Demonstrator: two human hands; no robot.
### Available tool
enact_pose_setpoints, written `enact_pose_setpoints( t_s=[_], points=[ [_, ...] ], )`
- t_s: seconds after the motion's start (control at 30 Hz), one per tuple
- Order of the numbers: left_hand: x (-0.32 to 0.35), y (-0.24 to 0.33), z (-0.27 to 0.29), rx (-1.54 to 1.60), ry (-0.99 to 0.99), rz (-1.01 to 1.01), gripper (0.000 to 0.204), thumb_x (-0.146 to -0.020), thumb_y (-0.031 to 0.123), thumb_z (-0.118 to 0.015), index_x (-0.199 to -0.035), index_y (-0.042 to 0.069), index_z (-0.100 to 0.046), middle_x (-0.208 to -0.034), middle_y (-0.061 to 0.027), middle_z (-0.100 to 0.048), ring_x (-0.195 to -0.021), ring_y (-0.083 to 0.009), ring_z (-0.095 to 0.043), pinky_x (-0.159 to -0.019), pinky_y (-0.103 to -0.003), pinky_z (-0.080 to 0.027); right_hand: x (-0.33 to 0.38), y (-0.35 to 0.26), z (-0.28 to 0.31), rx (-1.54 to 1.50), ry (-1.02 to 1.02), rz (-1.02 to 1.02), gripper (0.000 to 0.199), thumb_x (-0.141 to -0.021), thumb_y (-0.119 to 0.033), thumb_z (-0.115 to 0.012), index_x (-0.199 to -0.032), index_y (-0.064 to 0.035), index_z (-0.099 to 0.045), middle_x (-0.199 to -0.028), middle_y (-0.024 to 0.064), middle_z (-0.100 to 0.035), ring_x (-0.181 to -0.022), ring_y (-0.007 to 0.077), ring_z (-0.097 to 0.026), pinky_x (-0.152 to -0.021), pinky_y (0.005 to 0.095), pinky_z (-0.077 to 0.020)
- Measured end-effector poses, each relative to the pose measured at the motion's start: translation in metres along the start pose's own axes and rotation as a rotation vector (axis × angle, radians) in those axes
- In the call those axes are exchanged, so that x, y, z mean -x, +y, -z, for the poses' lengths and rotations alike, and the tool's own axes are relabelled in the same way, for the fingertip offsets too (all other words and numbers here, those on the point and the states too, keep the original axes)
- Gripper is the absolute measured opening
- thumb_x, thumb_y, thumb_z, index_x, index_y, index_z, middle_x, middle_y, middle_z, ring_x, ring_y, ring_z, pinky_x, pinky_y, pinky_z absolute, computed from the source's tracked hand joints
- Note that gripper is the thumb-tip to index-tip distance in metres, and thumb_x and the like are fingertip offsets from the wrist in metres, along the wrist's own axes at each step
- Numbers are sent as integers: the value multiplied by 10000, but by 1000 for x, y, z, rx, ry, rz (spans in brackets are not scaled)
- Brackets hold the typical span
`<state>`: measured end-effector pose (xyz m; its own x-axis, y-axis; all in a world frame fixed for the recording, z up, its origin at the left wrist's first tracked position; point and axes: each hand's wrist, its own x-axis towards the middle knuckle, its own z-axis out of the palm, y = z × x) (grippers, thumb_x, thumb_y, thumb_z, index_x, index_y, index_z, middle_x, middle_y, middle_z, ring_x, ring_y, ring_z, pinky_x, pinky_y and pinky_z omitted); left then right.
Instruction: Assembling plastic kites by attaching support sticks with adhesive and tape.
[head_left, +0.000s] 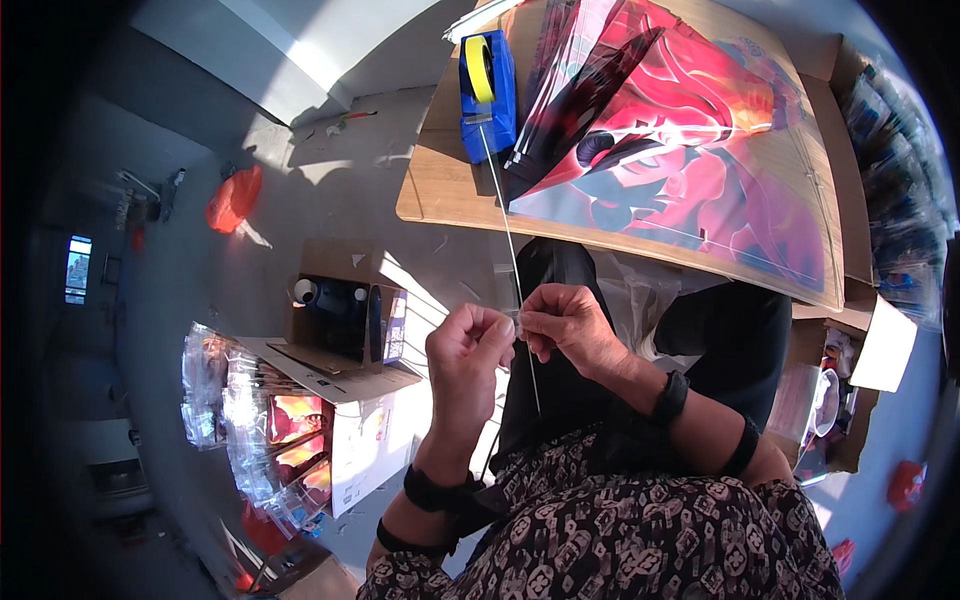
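Left hand: your left hand is curled nearly closed over your lap, thumb and forefinger pinched together on a thin rod, just beside the other hand.
Right hand: your right hand is also curled, its fingertips pinched on the same rod and on what looks like a small clear bit of tape, too small to tell for sure; the two hands almost touch.
Rod: pale and very slender, it runs from the blue tape dispenser on the board down between your hands and on past them toward your patterned clothing.
Board: a wooden board lies in front of your knees, and a red and pink kite is spread across it, right of the dispenser.
Left side: an open cardboard box sits on the floor, with clear bags of bright kites near it.
Wrists: dark bands circle both of your wrists.
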<state>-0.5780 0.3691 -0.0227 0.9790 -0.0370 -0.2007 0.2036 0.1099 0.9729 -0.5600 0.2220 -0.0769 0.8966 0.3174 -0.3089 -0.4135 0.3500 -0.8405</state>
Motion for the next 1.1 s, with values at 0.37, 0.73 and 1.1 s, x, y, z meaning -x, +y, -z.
enact_pose_setpoints(
  t_s=[0.37, 0.73, 1.1],
  points=[
    [71, -7, 21, -4, -71, 196, 96, -857, 17, -600, -799, -22, -534, -688, -58, -547, -592, -100, -493, -561, -218, -415, -14, 17, -13, 206, -3, -86, 103, -857, -53, -615, -780, 10, -588, -653, 48, -596, -519, 86, -563, -435, 207, -449],
    [72, -10, 56, 107, -120, 125, 53, -827, -50, -620, -845, -22, -578, -762, -17, -567, -649, -52, -496, -593, -189, -403, -131, -5, -17, 980, 266, 431, 91, -756, -48, -577, -805, 12, -529, -704, 231, -605, -677, 415, -609, -628, 457, -486],
    [67, -12, 55, 121, -46, 196, 82, -733, -135, -570, -744, -57, -549, -682, -101, -563, -618, -130, -507, -581, -252, -414, -145, -29, -29, 292, 372, 146, 179, -879, -133, -556, -803, 26, -589, -691, 114, -635, -641, 174, -653, -583, 300, -536]
  ],
)
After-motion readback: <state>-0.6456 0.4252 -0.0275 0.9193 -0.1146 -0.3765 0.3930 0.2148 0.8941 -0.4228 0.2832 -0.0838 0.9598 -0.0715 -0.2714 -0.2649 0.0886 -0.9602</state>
